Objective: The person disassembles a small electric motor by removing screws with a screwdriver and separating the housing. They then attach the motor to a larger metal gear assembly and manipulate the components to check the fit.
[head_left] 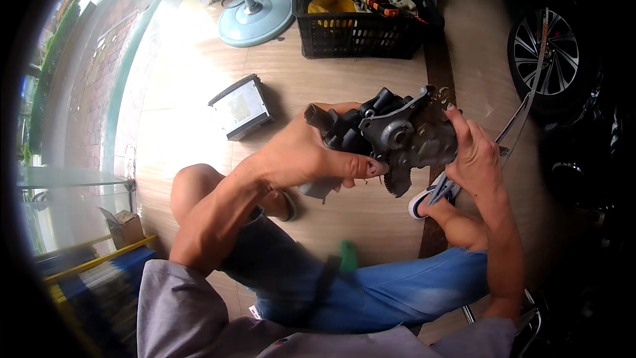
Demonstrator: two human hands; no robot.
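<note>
Above my knees I hold a metal mechanism (414, 139) with a toothed gear edge and black housing parts. My left hand (305, 156) wraps round its black side, the thumb lying across the front near the gear teeth. At the opposite end my right hand (474, 152) grips the grey metal edge between thumb and fingers, the index finger raised along the rim. Most of my left fingers are hidden behind the part. Over my jeans (404, 285) shows a blurred black and green object (347, 256), its kind unclear.
A flat silver box (240, 107) lies on the tiled floor. Beyond stand a round pale-blue stand base (256, 18) and a black crate (358, 36) of tools. At right are a wheel (546, 53) and a long thin strip (530, 96); a carton (122, 227) sits left.
</note>
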